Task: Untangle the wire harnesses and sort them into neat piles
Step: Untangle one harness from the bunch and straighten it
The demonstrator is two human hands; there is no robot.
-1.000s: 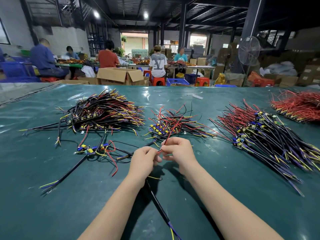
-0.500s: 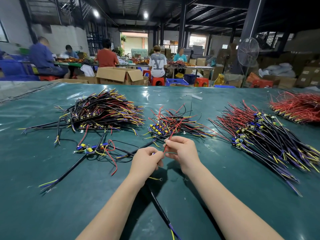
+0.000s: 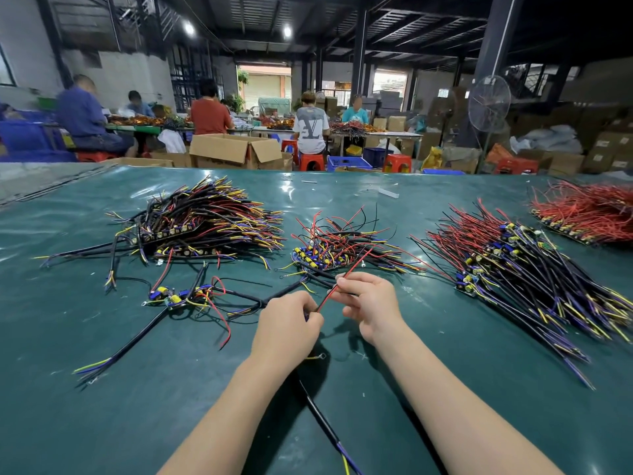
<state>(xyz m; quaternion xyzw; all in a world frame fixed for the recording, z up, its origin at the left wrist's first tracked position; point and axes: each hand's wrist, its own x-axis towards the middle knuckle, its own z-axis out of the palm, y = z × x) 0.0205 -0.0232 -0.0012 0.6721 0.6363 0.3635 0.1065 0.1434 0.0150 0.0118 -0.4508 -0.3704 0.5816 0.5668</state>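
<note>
Our two hands are close together over the green counter. Our left hand holds the low end of a red wire, and a black cable runs from under it down to six o'clock. Our right hand pinches the same wire higher up. A big dark pile lies at ten o'clock, a small pile at twelve, a long pile at two, and a red pile farther out at two. Loose harnesses lie at nine.
</note>
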